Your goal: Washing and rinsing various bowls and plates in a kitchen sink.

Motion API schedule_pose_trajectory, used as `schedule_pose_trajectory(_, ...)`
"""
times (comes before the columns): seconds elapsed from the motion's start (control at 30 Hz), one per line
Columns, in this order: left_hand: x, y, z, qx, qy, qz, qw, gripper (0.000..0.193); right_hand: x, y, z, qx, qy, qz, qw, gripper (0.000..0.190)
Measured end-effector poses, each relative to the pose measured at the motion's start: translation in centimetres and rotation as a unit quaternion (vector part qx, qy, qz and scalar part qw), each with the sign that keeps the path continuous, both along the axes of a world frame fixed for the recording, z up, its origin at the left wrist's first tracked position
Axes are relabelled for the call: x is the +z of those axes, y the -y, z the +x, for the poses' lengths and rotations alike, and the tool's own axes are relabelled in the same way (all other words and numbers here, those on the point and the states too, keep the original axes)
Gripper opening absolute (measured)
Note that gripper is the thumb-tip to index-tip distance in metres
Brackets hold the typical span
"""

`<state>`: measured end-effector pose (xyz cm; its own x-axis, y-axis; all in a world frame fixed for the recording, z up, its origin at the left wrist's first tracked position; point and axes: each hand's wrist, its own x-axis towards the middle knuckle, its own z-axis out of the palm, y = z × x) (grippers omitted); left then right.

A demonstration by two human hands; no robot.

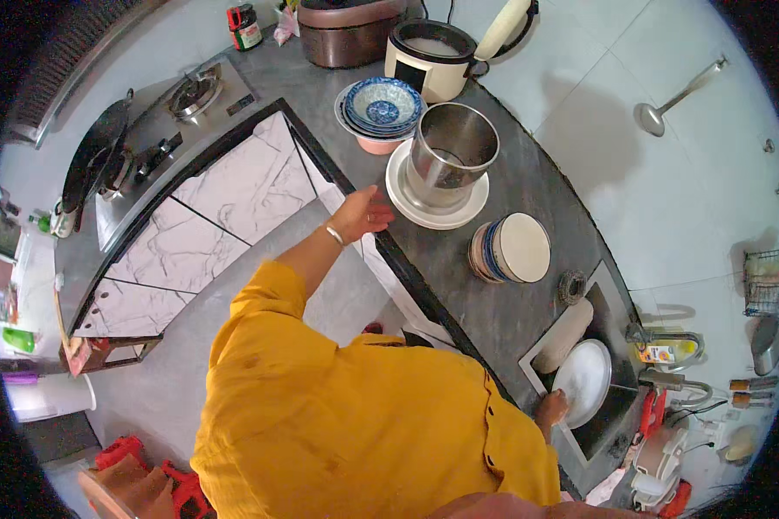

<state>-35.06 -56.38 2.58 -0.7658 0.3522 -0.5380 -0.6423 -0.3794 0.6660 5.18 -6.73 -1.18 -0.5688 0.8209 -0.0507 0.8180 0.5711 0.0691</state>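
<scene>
My left hand [365, 215], with a bracelet at the wrist, reaches over the counter's edge with its fingers apart and nothing in it. Just beyond its fingertips, a stainless steel pot [451, 152] stands on white plates [399, 206]. Behind them are blue-and-white bowls [384, 104] stacked above a pink one. At the sink [561, 425], my right hand [552, 409] grips the near rim of a white plate [583, 383], which is tilted over the basin. Beside that plate lies a pale, long rounded object [563, 334] whose kind I cannot tell.
Stacked bowls [522, 248] and a metal scourer [572, 287] sit between pot and sink. An open rice cooker [432, 61] and a brown appliance [350, 36] stand at the back. A wok [97, 149] rests on the gas hob [162, 139] at left. A ladle [652, 119] hangs on the wall.
</scene>
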Motion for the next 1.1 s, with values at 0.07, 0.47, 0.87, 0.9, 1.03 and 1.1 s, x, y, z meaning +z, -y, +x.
schedule_pose_trajectory(0.07,1.3,-0.6,1.5,-0.004,0.007,0.06,0.998,0.041,0.0,-0.3,0.1,0.011,0.042,-0.005,0.999,0.032)
schedule_pose_trajectory(0.47,2.3,-6.2,-0.3,0.024,-0.039,0.123,0.991,0.034,-2.9,-2.5,2.2,0.126,-0.001,0.086,0.988,0.028)
schedule_pose_trajectory(0.87,-0.4,-10.2,-4.5,0.126,-0.027,0.086,0.988,0.028,0.2,0.3,-0.1,0.033,-0.042,-0.005,0.999,0.028)
schedule_pose_trajectory(0.9,-1.0,-9.8,-5.0,0.16,-0.016,0.058,0.985,0.028,-0.7,-0.7,0.7,0.103,-0.005,0.054,0.993,0.029)
schedule_pose_trajectory(1.03,1.5,-6.7,-6.1,0.29,0.01,0.082,0.953,0.03,-1.7,-0.9,1.2,0.092,-0.031,0.072,0.993,0.031)
schedule_pose_trajectory(1.1,2.9,-4.8,-6.7,0.336,-0.014,0.065,0.939,0.041,-0.9,-0.2,0.7,0.076,-0.033,0.062,0.995,0.032)
